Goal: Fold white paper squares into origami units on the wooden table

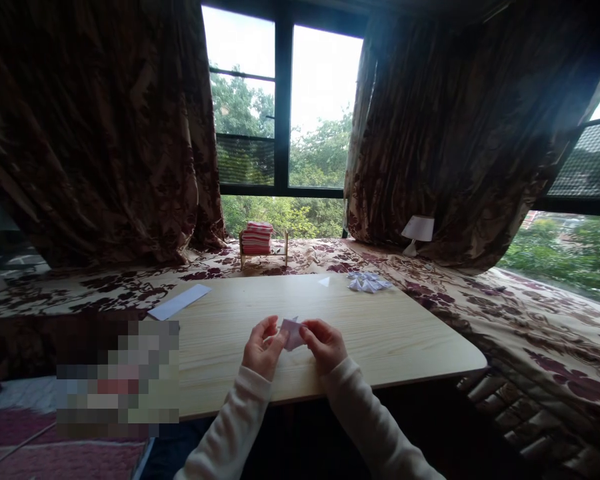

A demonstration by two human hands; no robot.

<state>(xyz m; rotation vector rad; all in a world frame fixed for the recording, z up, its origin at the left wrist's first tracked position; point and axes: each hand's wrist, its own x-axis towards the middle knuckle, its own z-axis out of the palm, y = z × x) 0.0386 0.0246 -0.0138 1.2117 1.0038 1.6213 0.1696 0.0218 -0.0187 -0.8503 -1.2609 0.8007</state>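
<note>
Above the near half of the table, the left hand and the right hand each pinch a small folded paper between thumb and fingers. By the table's far right corner sits a pile of folded papers; a white triangle lies near its far edge, and a white strip at its far left corner.

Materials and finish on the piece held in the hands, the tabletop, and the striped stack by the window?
Held piece: likely paper, white and matte; thin, sharp edges.
Tabletop: wood or wood-look laminate, can't tell which; pale streaky grain, soft sheen.
Striped stack: probably cloth, dull finish; layers look soft and folded, but it's small here.
</note>
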